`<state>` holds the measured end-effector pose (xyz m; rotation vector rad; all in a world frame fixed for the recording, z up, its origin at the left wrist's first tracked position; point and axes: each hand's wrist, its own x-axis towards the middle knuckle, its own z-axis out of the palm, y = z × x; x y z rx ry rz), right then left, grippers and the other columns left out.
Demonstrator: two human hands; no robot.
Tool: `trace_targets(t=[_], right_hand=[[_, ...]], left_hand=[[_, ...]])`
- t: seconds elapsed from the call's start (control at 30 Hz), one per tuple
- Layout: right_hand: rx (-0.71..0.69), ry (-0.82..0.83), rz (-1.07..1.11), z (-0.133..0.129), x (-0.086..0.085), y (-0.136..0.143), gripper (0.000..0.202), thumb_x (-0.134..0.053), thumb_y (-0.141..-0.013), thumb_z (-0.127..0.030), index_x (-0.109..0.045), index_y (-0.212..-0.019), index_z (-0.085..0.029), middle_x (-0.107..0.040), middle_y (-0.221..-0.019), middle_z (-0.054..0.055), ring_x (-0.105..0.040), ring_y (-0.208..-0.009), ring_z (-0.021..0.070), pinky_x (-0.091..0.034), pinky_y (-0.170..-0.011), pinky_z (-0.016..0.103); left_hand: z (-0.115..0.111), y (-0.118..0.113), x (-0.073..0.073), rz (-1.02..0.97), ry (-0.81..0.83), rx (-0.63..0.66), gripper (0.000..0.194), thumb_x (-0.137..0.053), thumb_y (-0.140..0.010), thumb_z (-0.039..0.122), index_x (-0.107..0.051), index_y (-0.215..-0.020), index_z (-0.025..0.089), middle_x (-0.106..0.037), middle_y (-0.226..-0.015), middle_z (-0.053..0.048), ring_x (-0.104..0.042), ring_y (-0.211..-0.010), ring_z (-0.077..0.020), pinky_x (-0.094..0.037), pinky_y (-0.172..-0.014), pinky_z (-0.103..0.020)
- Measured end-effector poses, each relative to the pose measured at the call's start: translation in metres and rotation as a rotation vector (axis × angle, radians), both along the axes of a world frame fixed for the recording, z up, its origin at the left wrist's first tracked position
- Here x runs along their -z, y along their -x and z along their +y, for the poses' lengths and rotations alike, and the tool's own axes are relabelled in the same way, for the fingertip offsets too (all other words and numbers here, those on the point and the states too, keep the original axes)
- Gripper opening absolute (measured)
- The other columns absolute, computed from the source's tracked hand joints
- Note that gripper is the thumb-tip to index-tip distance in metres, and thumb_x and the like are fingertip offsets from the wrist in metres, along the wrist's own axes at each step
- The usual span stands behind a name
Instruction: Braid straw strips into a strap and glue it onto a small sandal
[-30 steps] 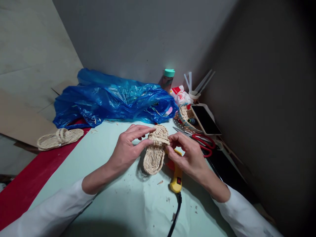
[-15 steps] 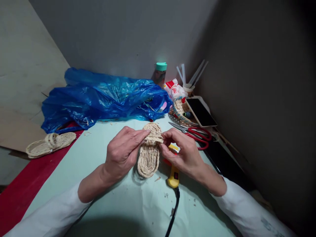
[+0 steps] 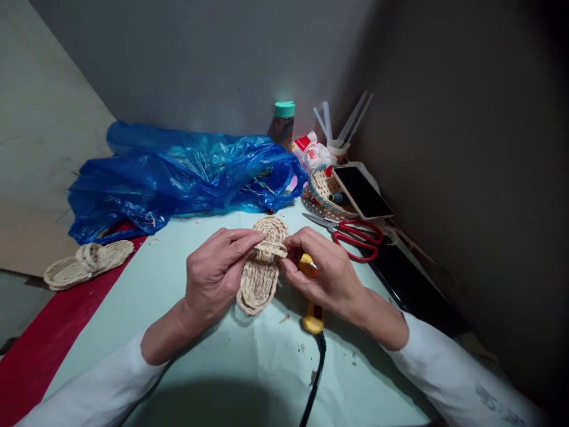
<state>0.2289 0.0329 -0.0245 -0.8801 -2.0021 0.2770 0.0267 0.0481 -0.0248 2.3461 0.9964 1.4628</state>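
A small woven straw sandal (image 3: 260, 281) is held between my hands above the pale green tabletop, its toe or heel end tilted slightly. My left hand (image 3: 217, 267) grips its left edge, thumb and fingers closed around the side near the strap. With thumb and forefinger, my right hand (image 3: 317, 264) pinches the right end of the braided strap (image 3: 271, 249) that crosses the sole. Partly behind my right hand lies a yellow glue gun (image 3: 313, 319) with a black cord. Another woven sandal (image 3: 89, 264) lies at the far left on the red strip.
A crumpled blue plastic bag (image 3: 186, 172) spreads along the back. Red-handled scissors (image 3: 358, 237), a woven basket (image 3: 322, 187), a tablet-like device (image 3: 364, 190) and a cup of glue sticks (image 3: 338, 148) stand at the right. A jar with a green lid (image 3: 283, 124) is by the wall.
The sandal's lower end has swung a little to the left, so it tilts more. Both hands keep their hold on it. The whole view has shifted slightly.
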Motion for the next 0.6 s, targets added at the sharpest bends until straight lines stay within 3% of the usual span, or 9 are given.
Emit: trace_targets(t=[0.2,0.47,0.6], right_hand=[[-0.024,0.011,0.006,-0.0009,0.0026,0.0013,0.011,-0.053,-0.087,-0.01,-0.049,-0.086,-0.02,-0.052,-0.075,0.001,-0.049,-0.068,0.0138,-0.041,-0.06,0.026],[-0.001,-0.019,0.009,-0.0025,0.0007,0.0009,0.012,-0.054,-0.087,-0.008,-0.05,-0.089,-0.019,-0.051,-0.076,0.001,-0.051,-0.07,0.014,-0.042,-0.062,0.025],[-0.018,-0.006,0.003,-0.0042,-0.0019,0.0012,0.01,-0.054,-0.089,-0.011,-0.051,-0.091,-0.02,-0.054,-0.076,0.002,-0.052,-0.069,0.0144,-0.043,-0.061,0.026]], left_hand=[[0.0011,-0.0005,0.0031,-0.02,0.024,-0.066,0.031,-0.06,-0.09,0.01,-0.075,-0.107,0.031,-0.073,-0.111,-0.003,-0.064,-0.095,-0.0184,-0.048,-0.087,-0.038],[0.0,-0.0049,0.0062,-0.041,0.056,-0.109,0.038,-0.059,-0.089,0.009,-0.068,-0.121,0.026,-0.075,-0.11,-0.004,-0.067,-0.095,-0.0174,-0.05,-0.09,-0.035],[0.0009,-0.0051,0.005,-0.087,0.084,-0.087,0.03,-0.061,-0.089,0.012,-0.074,-0.11,0.029,-0.077,-0.102,-0.002,-0.068,-0.087,-0.0171,-0.052,-0.085,-0.035]])
